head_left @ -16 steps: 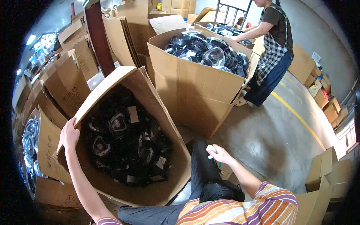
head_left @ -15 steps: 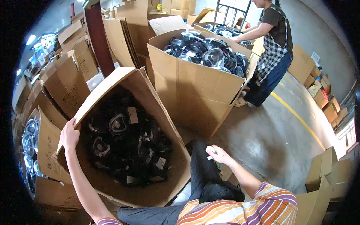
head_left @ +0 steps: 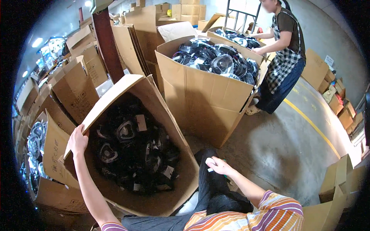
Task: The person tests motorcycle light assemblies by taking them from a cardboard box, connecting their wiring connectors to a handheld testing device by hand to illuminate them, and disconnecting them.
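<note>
A large open cardboard box (head_left: 110,101) leans toward me at centre left. Inside, in shadow, lie many black items with clear plastic parts (head_left: 126,131), some with pale tags; their exact kind is hard to make out. My left hand (head_left: 78,142) grips the box's upper left edge, fingers wrapped over the cardboard. Above my knee, to the right of the box, my right hand (head_left: 220,166) is closed around a small white thing (head_left: 210,162). Its kind is mostly hidden by the fingers.
Beyond stands a taller carton (head_left: 204,98) heaped with similar clear-and-black items. A person in a checked apron (head_left: 283,69) reaches into another full carton (head_left: 235,38). Flattened cardboard and a dark red post (head_left: 106,46) stand behind; more cartons (head_left: 335,181) sit at the lower right.
The whole view has shifted slightly, moving the scene right and down. My left hand keeps its grip on the box edge. My right hand stays closed, now a little nearer the box.
</note>
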Demonstrator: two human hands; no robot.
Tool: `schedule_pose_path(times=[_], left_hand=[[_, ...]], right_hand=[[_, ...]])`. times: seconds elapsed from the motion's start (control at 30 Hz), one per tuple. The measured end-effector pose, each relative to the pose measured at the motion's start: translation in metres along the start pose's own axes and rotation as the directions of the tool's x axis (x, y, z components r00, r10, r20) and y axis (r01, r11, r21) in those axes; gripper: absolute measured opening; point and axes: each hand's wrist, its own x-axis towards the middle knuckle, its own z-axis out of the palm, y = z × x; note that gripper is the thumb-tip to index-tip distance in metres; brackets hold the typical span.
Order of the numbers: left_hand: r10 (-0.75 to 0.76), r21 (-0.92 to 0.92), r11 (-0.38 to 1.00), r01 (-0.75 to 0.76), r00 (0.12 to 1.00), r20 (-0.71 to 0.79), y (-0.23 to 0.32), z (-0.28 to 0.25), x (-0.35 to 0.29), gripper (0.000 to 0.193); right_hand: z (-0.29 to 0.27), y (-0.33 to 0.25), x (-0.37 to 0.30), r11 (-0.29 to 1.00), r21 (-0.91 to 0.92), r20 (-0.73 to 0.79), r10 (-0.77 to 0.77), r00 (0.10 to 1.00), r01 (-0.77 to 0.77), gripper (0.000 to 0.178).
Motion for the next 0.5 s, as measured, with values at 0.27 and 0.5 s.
schedule_pose_path(times=[0.27, 0.5], left_hand=[[0.004, 0.022, 1.0, -0.003, 0.999, -0.049, 0.0, 0.003, -0.006, 0.031], [0.009, 0.021, 1.0, -0.006, 0.994, -0.111, -0.01, 0.009, -0.003, 0.029]], right_hand=[[0.012, 0.01, -0.007, 0.994, 0.093, 0.041, -0.053, 0.998, 0.049, 0.037], [0.011, 0.003, -0.011, 0.998, 0.063, 0.052, -0.025, 0.998, 0.021, 0.036]])
